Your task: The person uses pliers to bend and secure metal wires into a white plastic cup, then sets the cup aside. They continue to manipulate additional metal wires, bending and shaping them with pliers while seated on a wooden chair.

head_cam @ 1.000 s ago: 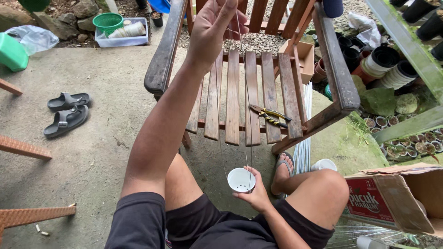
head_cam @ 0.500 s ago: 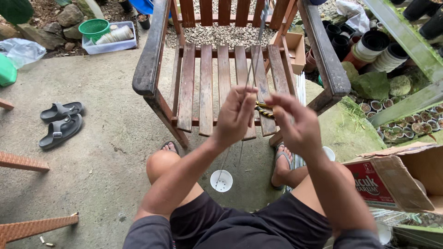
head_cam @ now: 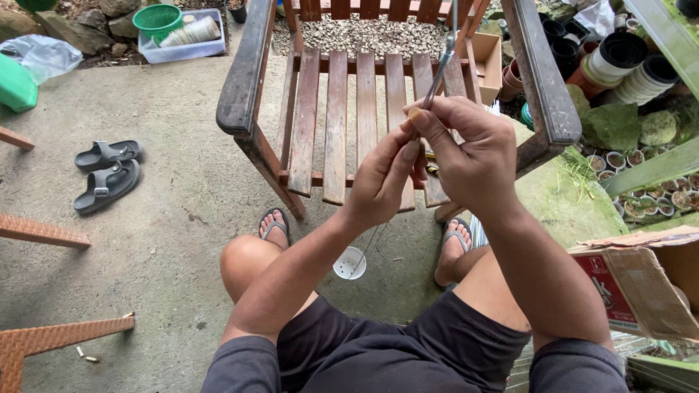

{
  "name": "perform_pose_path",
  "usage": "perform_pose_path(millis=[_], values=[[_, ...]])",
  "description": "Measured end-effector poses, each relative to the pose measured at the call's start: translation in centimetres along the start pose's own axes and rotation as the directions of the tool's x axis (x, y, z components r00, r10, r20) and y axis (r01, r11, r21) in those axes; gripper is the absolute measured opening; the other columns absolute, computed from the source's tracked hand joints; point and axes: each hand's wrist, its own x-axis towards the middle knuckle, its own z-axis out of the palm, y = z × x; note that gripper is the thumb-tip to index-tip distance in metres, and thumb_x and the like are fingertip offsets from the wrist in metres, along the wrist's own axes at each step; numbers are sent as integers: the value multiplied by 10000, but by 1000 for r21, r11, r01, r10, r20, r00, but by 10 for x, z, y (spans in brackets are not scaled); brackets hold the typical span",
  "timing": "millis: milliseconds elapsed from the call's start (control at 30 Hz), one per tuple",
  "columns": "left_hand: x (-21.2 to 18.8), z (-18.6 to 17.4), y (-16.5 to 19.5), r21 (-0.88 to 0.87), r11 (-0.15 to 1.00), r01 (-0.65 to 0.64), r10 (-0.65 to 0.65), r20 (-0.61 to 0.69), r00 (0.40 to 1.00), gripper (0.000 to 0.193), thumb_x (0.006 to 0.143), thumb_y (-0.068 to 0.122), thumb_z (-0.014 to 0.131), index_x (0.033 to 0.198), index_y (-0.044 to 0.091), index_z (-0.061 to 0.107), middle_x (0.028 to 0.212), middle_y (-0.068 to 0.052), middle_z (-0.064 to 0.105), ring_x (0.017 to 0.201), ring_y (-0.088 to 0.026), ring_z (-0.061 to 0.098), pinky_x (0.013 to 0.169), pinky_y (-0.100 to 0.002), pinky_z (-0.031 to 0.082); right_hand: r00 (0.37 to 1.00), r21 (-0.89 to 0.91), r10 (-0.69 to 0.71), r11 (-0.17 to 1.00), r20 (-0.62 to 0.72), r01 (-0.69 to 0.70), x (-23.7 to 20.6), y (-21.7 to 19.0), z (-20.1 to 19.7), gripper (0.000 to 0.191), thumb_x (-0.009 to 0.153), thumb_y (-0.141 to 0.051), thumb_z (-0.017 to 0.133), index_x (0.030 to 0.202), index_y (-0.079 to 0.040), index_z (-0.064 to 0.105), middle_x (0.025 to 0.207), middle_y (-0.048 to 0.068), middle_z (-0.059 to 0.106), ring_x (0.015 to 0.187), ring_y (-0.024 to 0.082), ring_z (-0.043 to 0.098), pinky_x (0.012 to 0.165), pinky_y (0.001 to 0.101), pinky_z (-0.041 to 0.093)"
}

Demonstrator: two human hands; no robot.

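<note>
Nearest, a small white pot (head_cam: pixel 349 263) dangles on thin wire between the knees. Above, the left hand (head_cam: pixel 378 180) pinches that wire; the right hand (head_cam: pixel 470 156) clenches the twisted wire strands (head_cam: pixel 441 67). A slipped pinch could drop the pot onto concrete; the wooden chair (head_cam: pixel 342 124) stands beyond.

A wooden slatted chair (head_cam: pixel 342 124) is positioned on the concrete floor. A pair of grey sandals (head_cam: pixel 105 171) is located to the left of the chair, and stacked black pots (head_cam: pixel 626 65) are found to its right. A green basket (head_cam: pixel 159 18) is placed behind the chair to the left.
</note>
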Motion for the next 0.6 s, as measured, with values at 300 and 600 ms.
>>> perform_pose_path(millis=[300, 600], values=[[8, 8, -29, -215, 975, 60, -72, -49, 996, 272, 1168, 273, 460, 1323, 74, 562, 839, 36, 554, 663, -26, 441, 586, -204, 379, 998, 164, -63, 984, -2, 63, -10, 21, 4, 144, 1201, -74, 565, 1216, 50, 637, 1086, 107, 720, 947, 112, 706, 840, 262, 621], [-18, 22, -69, -13, 998, 54, -56, -120, 991, 449, 1201, 381, 419, 934, 82, 621, 696, 65, 434, 608, -20, 361, 606, -207, 306, 991, 259, -84, 960, -103, 108, 3, 29, -6, 225, 1276, -142, 543, 1152, 41, 585, 918, 91, 671, 789, 154, 712, 797, 302, 639]])
